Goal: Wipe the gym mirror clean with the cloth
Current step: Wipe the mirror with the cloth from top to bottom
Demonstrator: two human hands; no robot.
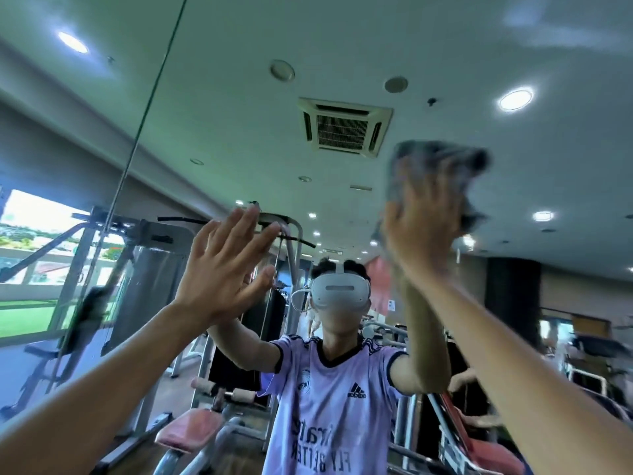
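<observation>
Toward the left edge of the mirror (342,42) a dark vertical seam (137,138) runs down the glass, with a weight machine (147,269) reflected just right of it. Right of the seam, the left grip (226,265) lies flat on the glass with its fingers straight and slightly fanned, holding nothing, and meets its own reflection fingertip to fingertip. In the middle of the mirror stands the person's reflection (329,389) in a lilac shirt and white headset, below a reflected ceiling vent (344,130). Higher up, toward the mirror's upper right, the right grip (421,228) presses the grey cloth (442,166) against the glass. Its fingers look stretched out over the fabric rather than closed round it, though blur softens them. The cloth sits between palm and mirror, bunching out above the fingertips and trailing past both sides of the hand.
</observation>
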